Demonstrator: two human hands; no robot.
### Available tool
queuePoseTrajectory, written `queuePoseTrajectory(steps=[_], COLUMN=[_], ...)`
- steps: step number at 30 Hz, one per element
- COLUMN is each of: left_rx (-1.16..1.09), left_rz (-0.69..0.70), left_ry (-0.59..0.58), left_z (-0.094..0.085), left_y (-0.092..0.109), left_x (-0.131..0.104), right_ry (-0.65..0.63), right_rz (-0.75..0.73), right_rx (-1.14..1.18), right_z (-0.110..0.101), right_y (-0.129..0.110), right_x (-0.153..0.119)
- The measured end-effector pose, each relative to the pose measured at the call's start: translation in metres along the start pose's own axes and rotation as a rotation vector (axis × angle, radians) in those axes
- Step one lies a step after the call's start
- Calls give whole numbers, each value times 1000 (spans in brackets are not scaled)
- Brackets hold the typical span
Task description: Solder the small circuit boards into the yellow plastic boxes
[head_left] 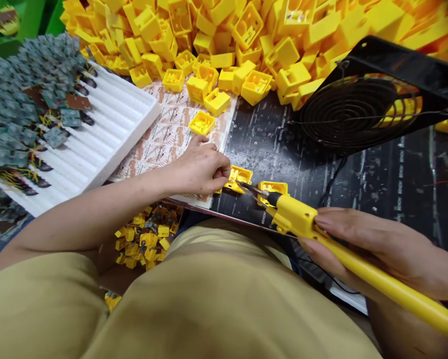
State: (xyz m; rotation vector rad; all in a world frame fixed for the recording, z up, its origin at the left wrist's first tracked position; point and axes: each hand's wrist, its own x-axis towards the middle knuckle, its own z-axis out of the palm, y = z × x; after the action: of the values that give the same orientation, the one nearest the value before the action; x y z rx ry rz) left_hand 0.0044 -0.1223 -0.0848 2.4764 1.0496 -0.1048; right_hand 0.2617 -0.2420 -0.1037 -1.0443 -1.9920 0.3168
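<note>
The khaki shirt (216,299) sits closest, below both hands. Far left of the left hand's grip, grey-green circuit boards (10,99) crowd a white ribbed foam tray (113,107). Below the left forearm lies a pile of small yellow parts (149,240) (some with dark pieces among them). Just beyond the left hand (203,167) sits a lone yellow case (202,122). That hand's thumb and forefinger bend together at the left edge of an open yellow housing (244,174); whether they pinch it, I cannot tell. Right of this grip stands another open housing (281,187), partly behind a yellow soldering tool (295,214). The right hand (381,237) is closed around the tool's handle, its tip at the first housing. Beyond the right hand leans a black fan (343,112).
</note>
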Motion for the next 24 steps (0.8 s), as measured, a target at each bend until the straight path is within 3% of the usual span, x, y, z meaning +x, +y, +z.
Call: queuePoseTrajectory(steps=[5, 9, 12, 19, 24], left_rx=[20, 31, -9, -49, -24], left_rz=[-27, -17, -10, 27, 7], left_ry=[-71, -59, -29, 13, -5], left_z=[-6, -7, -5, 0, -2], left_y=[2, 2, 0, -5, -2], left_x=[4, 6, 5, 4, 5], right_ry=[-103, -180, -191, -209, -189], right_rz=[-78, -171, -207, -106, -249], right_rx=[-21, -46, -57, -120, -47], right_z=[3, 3, -1, -7, -3], right_y=[4, 8, 9, 6, 5], right_x=[9, 12, 14, 9, 20])
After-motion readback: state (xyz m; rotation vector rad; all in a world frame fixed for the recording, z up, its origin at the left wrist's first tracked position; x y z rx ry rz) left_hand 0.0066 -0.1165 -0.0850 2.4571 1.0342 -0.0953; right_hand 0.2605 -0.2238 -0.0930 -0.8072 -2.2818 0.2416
